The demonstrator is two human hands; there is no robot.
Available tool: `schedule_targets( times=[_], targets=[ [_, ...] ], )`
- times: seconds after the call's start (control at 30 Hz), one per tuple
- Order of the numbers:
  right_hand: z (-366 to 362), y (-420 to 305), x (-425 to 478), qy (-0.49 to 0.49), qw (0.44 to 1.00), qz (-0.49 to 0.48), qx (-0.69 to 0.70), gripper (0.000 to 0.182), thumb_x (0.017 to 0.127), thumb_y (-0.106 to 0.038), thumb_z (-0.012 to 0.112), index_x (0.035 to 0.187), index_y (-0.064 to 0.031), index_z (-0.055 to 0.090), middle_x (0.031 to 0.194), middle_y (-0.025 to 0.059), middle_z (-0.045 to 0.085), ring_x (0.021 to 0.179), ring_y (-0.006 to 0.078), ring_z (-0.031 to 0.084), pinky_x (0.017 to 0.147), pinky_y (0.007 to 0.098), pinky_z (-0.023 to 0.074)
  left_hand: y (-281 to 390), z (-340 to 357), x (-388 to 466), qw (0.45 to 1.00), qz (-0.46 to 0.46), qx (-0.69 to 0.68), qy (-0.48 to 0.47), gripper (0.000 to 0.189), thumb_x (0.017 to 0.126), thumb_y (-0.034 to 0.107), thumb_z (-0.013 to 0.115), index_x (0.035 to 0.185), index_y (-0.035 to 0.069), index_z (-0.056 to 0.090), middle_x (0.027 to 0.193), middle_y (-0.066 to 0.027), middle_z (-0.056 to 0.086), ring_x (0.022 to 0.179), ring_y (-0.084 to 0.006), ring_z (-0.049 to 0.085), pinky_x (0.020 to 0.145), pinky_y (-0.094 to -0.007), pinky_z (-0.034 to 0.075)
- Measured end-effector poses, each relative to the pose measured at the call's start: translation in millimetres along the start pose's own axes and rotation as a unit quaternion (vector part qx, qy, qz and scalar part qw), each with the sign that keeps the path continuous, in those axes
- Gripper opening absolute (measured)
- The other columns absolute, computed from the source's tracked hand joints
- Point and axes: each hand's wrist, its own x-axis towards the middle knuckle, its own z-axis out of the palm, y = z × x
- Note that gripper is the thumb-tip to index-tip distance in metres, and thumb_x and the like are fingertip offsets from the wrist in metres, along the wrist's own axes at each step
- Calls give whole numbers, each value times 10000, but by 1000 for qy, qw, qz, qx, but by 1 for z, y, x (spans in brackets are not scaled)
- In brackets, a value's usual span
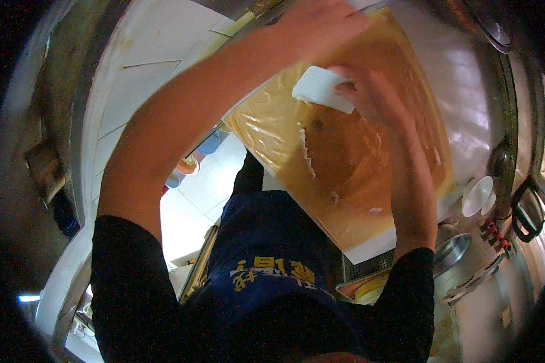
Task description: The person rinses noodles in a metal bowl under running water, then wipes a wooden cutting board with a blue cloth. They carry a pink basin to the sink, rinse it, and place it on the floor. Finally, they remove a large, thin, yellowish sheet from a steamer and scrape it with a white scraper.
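Observation:
My right hand (368,93) grips a flat white scraper (320,88) over a broad brown sheet (345,149). The sheet has a glossy, wrinkled yellowish border, and what it is made of I cannot tell. A thin white streak (306,152) runs across its surface, and a small white smear (375,210) sits lower down. At the top of the view my left hand (329,20) is blurred by motion near the sheet's far edge. Its fingers are too unclear to show whether they hold anything. A white layer (372,247) shows under the sheet's near corner.
Right of the sheet stretches a shiny metal surface (463,90). White bowls (478,196) and a round metal pan (453,254) stand at the right. A perforated dark tray (368,267) is below the near corner. Several tubs (188,165) stand on the floor at left.

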Motion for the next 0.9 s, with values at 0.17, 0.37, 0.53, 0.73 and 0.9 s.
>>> schedule_targets(
  times=[0.17,0.37,0.53,0.73,0.9],
  targets=[
    [5,-9,0,-31,999,35,20,378,911,-95,578,1282,-146,639,990,122,717,853,229,680,739,371,549,56,-66,-157,946,-291,-128,-62,328,880,207,661,1181,83,615,1091,-153,642,1043,-378,602,891,-478,497],
    [18,10,7,-18,997,27,76,399,901,-44,614,1297,-92,628,1041,88,712,934,198,656,809,352,527,90,-56,-235,903,-403,-93,-112,351,885,278,688,1139,43,624,1098,-191,639,1046,-369,612,870,-483,504],
    [8,20,14,54,997,20,48,405,908,-37,627,1312,-67,619,1062,79,707,958,186,649,840,346,523,84,-43,-259,889,-445,-75,-78,316,856,277,720,1070,70,615,1023,-152,645,963,-365,632,776,-495,515],
    [12,10,23,-12,999,32,37,400,910,-29,620,1308,-55,619,1067,78,704,926,163,648,784,333,538,85,-44,-258,802,-550,-188,-135,268,866,340,709,904,77,676,865,-142,708,836,-355,684,737,-490,526],
    [18,-23,20,-131,989,65,-5,380,915,-45,614,1287,-111,642,995,68,707,839,154,648,681,315,543,79,-45,-264,801,-557,-188,-114,289,870,368,696,880,79,691,856,-156,712,813,-359,689,734,-478,534]
  ],
)
